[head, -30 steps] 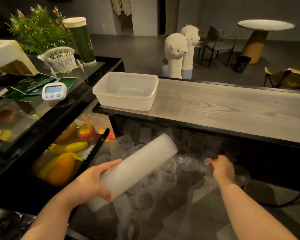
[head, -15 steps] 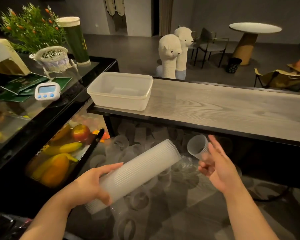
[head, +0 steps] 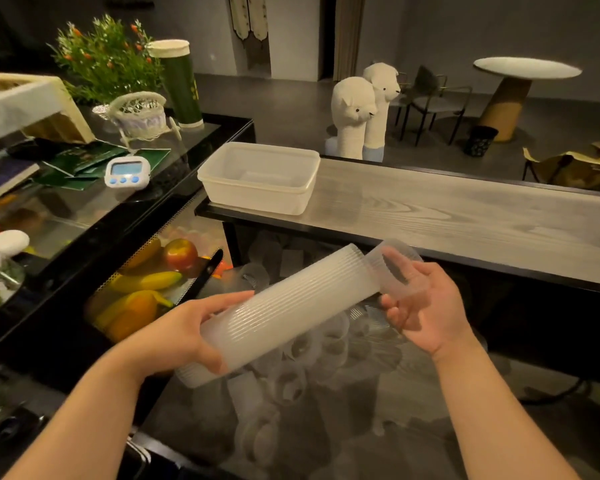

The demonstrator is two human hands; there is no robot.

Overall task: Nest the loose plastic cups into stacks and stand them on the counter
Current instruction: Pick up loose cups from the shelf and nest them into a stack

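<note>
Desk (head: 465,223): beyond both grips, bearing no stack yet. Nested stack (head: 284,306): our left hand (head: 174,334) clamps it tilted, mouth toward the right. Single cup (head: 395,268): our right hand (head: 426,306) pinches it at the stack's mouth; half a second ago it was apart.

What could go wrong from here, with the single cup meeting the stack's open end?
1. The single cup in the right hand sits tilted against the stack; it may jam askew rather than nest.
2. The left hand holds the long stack near its lower end only, so a push could shift it in that grip.
3. A slipped cup would fall among the loose cups below.
</note>
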